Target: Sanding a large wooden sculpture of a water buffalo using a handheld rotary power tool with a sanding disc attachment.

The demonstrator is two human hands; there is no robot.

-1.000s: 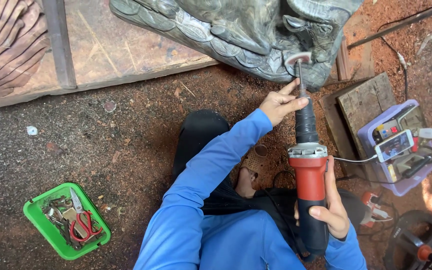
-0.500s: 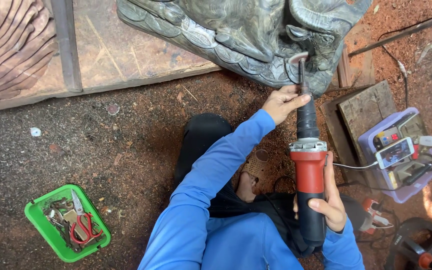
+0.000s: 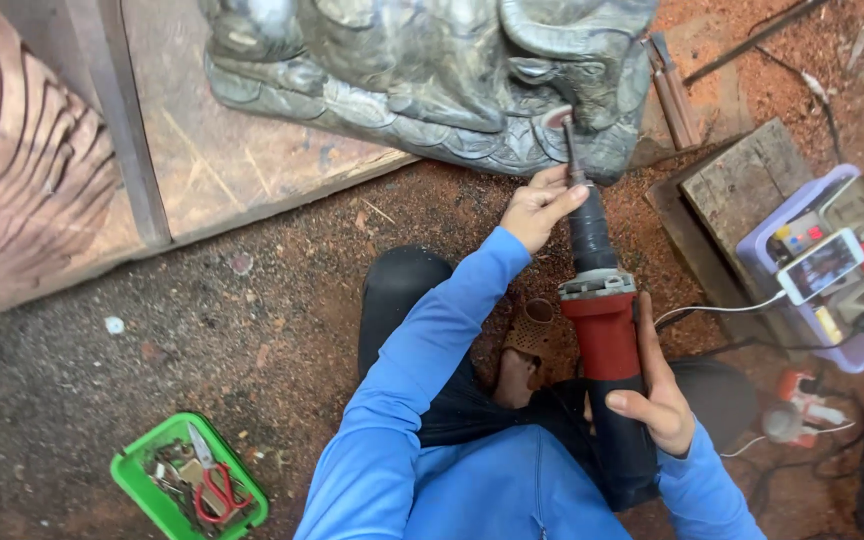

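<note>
Die grinder (image 3: pixel 602 330), likely heavy and rigid: right hand (image 3: pixel 655 395) clamps its red body, left hand (image 3: pixel 537 205) pinches the black neck. Its tip meets the dark carving (image 3: pixel 432 70).

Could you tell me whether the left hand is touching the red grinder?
Touching: the head view shows the left hand gripping the black neck of the grinder.

One dark carved sculpture (image 3: pixel 422 80), far centre. One red-and-black die grinder (image 3: pixel 602 340), one small grinding disc (image 3: pixel 558 117) at its tip. Two hands on the tool: left hand (image 3: pixel 537 205), right hand (image 3: pixel 657 395). One green tray (image 3: pixel 142 480), near left, holding one pair of red-handled scissors (image 3: pixel 214 485) among small metal bits, too jumbled to count. One lilac basket (image 3: pixel 832 300), right, with one smartphone (image 3: pixel 820 265) on it. One ribbed wooden carving (image 3: pixel 22 190), far left. One weathered wooden block (image 3: pixel 742 185).
</note>
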